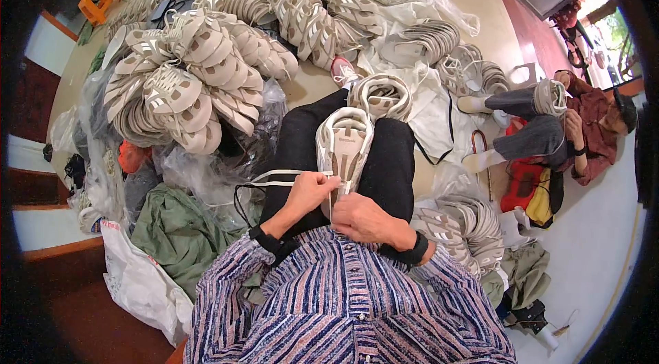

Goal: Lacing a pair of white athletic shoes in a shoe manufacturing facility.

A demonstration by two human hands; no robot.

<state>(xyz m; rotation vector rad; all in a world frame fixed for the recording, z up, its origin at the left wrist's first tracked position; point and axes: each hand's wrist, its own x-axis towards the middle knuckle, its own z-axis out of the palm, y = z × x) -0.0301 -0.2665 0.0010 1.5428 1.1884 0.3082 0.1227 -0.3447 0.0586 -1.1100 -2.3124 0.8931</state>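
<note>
Nearest to the camera is the striped shirt (343,309), which hides the elbows and the lower forearms. The right hand (364,218) lies curled on the near end of the shoe upper (343,148); its fingers are closed, but what they grip is hidden under the hand. The left hand (310,189) pinches a thin white strap (274,177) between closed fingertips, and this strap runs out to the left. The shoe upper rests on the lap, on the black trousers (391,158); its long axis runs away from the person and its rounded end points far. Beyond it lies a second upper (381,95). Farther on the floor are big piles of uppers (199,76). On the right another person (556,127) sits, partly cut off.
</note>
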